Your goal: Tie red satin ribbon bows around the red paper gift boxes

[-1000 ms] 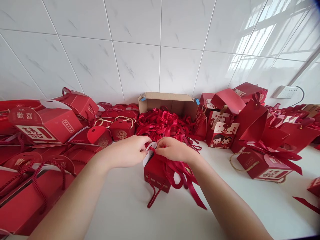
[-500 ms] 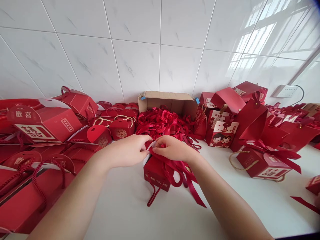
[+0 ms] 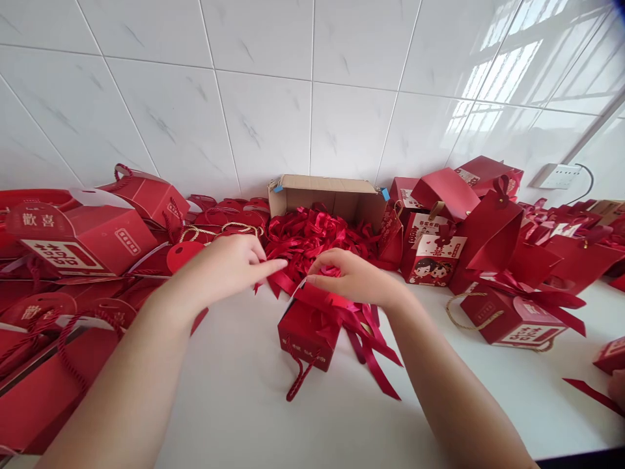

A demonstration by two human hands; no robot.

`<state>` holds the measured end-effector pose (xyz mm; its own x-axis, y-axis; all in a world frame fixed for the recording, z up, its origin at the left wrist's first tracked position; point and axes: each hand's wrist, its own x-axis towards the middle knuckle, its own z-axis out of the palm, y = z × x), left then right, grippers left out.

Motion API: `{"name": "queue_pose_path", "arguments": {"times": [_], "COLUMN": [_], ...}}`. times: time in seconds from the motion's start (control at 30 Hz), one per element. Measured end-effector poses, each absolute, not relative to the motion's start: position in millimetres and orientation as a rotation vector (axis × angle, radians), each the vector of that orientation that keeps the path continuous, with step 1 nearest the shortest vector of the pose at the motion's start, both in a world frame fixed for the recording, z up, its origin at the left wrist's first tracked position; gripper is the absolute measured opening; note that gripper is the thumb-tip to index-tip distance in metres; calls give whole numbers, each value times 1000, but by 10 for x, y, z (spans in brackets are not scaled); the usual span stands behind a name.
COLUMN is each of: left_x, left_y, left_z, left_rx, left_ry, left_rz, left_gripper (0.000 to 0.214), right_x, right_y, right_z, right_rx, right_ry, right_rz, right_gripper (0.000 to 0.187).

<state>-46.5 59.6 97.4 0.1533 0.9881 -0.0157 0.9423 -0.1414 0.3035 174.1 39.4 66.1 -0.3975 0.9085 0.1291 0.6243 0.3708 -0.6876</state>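
left hand (image 3: 232,266) hangs open, left of red box (image 3: 303,335); right hand (image 3: 349,277) at its top, can't tell if gripping.

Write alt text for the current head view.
A person's right hand is at the top of a red box with ribbon, while the left hand is apart from it. Behind, loose ribbons spill from a cardboard carton; other red boxes crowd both sides.

Bright daylight, with window glare on the right-hand tiles (image 3: 508,71)
A faint, soft shadow lies beside the box (image 3: 305,339); wide-angle stretch distorts the sides, and the top-right corner is dark.
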Motion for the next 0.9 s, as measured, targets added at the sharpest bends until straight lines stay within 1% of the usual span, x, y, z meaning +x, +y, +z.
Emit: {"name": "queue_pose_path", "arguments": {"times": [0.07,0.2,0.3,0.37,0.4,0.47,0.53,0.6,0.7,0.9], "left_x": [-583,-760,-774,-726,-688,-593,-487,-396,-319,-319], "left_y": [612,602,623,652,663,663,633,589,552,591], "left_z": [1059,1191,1168,1100,1061,992,953,942,947,937], "left_rx": [2178,2110,2186,2311,2351,2362,2339,2309,2258,2306], "left_ry": [2010,2375,2439,2280,2152,1837,1547,1409,1377,1283], "left_rz": [349,442,590,628,563,308,56,-107,-250,-304], "left_gripper": [51,46,57,57,55,47,43,39,32,11], "right_x": [1856,2057,2119,2107,2090,2049,2013,1989,1971,2009], "right_y": [351,285,275,289,302,336,376,412,449,501], "right_z": [735,850,865,835,811,756,706,677,676,695], "right_rx": [-1374,-1611,-1748,-1771,-1765,-1754,-1737,-1706,-1656,-1631], "right_ry": [-2142,-2210,-2342,-2421,-2455,-2501,-2518,-2528,-2531,-2525], "right_rz": [718,670,729,757,764,759,745,726,745,750], "right_gripper": [20,20,19,23,27,34,35,31,24,6]}}
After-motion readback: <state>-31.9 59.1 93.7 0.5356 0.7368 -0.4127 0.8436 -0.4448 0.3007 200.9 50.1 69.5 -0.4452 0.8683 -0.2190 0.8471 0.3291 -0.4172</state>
